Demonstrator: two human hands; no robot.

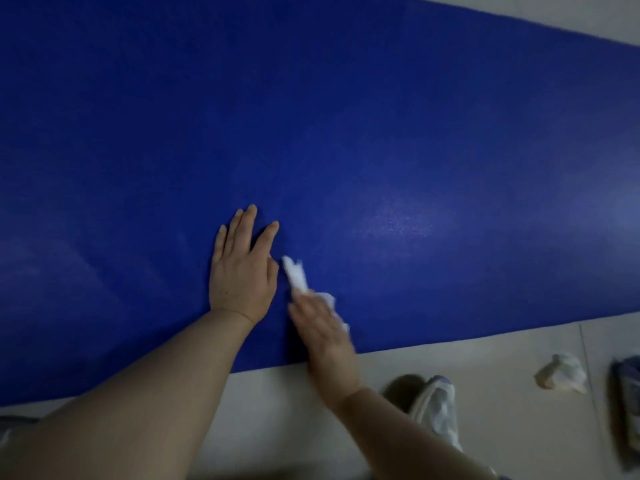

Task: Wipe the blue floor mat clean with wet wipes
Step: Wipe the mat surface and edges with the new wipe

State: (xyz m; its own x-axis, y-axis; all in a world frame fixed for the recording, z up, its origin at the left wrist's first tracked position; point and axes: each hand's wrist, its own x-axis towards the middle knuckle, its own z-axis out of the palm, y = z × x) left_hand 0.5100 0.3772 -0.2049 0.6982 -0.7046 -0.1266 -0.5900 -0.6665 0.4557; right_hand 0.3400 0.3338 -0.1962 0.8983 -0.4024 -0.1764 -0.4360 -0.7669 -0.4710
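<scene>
Left hand [242, 268] is planted flat on the big blue textured floor mat [346, 116], palm down, fingers straight and a bit spread, not holding anything. Right hand [325, 330] is just beside it, toward the near edge of the mat, and it's blurry, but you can see its fingers lying over a crumpled white wet wipe [298, 275] and pressing it onto the mat. One end of the wipe sticks out past the fingertips, nearly touching the left thumb, and more of it bunches out on the right side of the hand. How tightly it's gripped I honestly can't tell from the blur. Both forearms come in from the bottom of the shot, crossing the mat's near edge. The mat itself fills most of the view, running off the left and top, with a shiny patch to the right of the hands. Below the mat edge is pale tiled floor [277, 410]. On it, near the right forearm, there's a whitish plastic-wrapped pack [436, 410], partly hidden by the arm. Further right sits a scrunched-up white wipe [561, 372], well apart from the hands, and at the far right edge something dark bluish [628, 393] that's cut off, can't make it out.
</scene>
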